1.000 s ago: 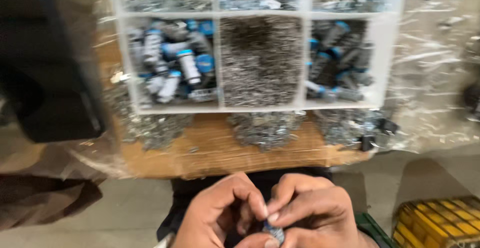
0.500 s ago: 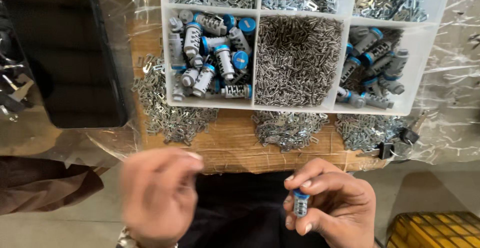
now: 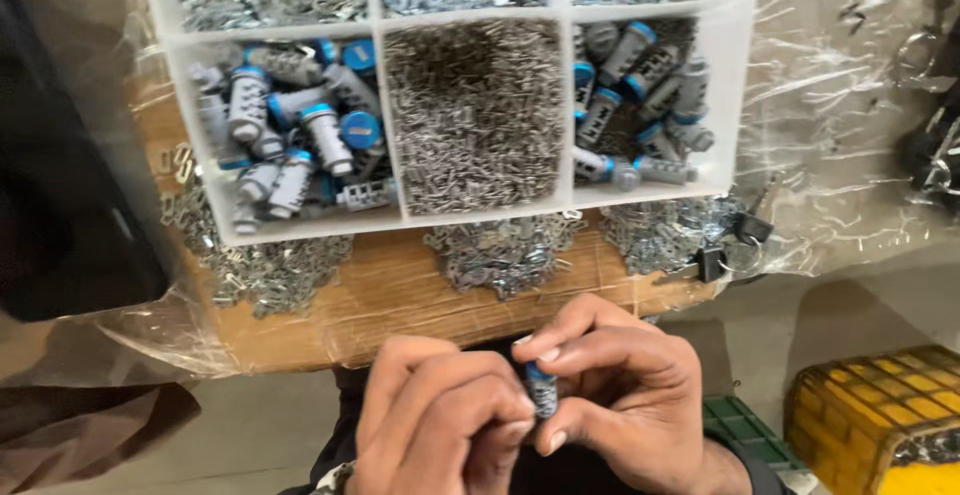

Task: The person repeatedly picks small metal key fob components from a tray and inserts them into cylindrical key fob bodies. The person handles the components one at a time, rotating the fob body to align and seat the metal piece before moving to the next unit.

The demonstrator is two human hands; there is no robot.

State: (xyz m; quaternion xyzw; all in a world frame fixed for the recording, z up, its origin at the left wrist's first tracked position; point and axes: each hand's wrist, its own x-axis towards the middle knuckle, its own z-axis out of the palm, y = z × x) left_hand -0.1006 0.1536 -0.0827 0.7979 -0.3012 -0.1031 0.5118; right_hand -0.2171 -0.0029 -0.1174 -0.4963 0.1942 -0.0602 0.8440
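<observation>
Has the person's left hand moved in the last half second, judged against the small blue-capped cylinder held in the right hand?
Yes. The left hand has closed in toward the blue-capped cylinder that the right hand holds, and its fingertips now meet it.

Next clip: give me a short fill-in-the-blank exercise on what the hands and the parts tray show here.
1. The small grey cylinder held between both hands has a ____ cap.
2. The middle compartment of the white tray holds a heap of tiny ____ pins.
3. The tray rests on a ____ board wrapped in clear plastic.
4. The right hand and left hand meet ____ the board's near edge.

Missing words: blue; metal; wooden; below
</observation>
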